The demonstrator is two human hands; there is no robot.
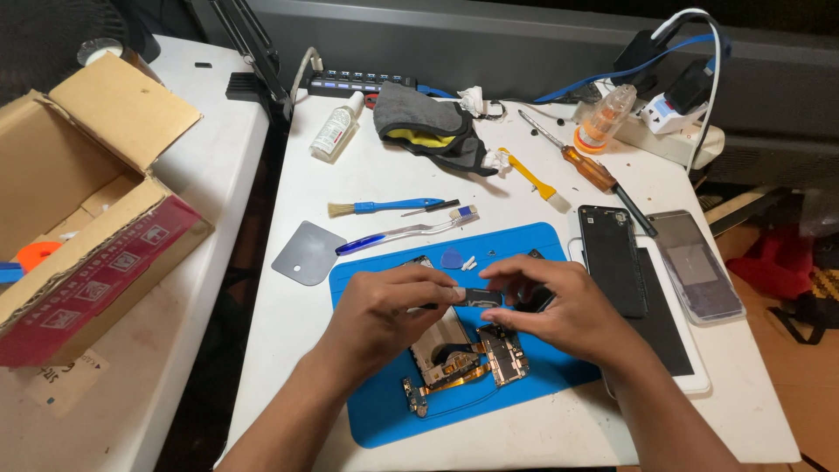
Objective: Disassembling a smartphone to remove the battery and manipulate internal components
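Black small part (479,297) pinched between both hands (472,301) above opened phone (459,354)

A phone repair workbench: a blue mat (384,419) holds an opened phone (463,358), with a screwdriver (587,166), brush (384,206) and power strip (363,82) nearby.

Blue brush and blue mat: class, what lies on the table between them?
In the head view, a toothbrush lies between the blue brush and the blue mat.
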